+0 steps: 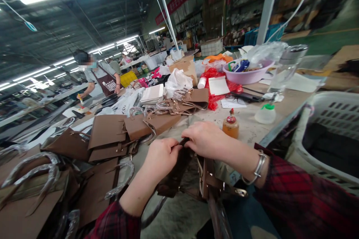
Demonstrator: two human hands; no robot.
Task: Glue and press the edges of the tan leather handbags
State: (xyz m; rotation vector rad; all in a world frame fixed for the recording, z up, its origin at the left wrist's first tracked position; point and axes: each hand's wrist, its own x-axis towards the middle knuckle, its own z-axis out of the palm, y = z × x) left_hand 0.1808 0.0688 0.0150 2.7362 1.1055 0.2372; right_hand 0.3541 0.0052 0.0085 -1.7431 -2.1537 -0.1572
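Note:
My left hand (161, 157) and my right hand (206, 140) meet over a dark brown leather bag (182, 175) at the near edge of the table (252, 129). Both hands are closed, pinching the bag's top edge between fingers and thumb. The bag hangs partly over the table edge, with a strap and metal buckle (239, 192) below my right wrist. A silver bracelet (259, 168) sits on my right wrist. A small orange glue bottle (230, 127) stands just behind my right hand.
Several brown bags (108, 134) with plastic-wrapped handles cover the table to the left. A white squeeze bottle (265, 114), a pink bowl (246, 76) and a glass jar (284, 69) stand farther back. A white basket (333, 112) is at right. Another person (97, 78) works far left.

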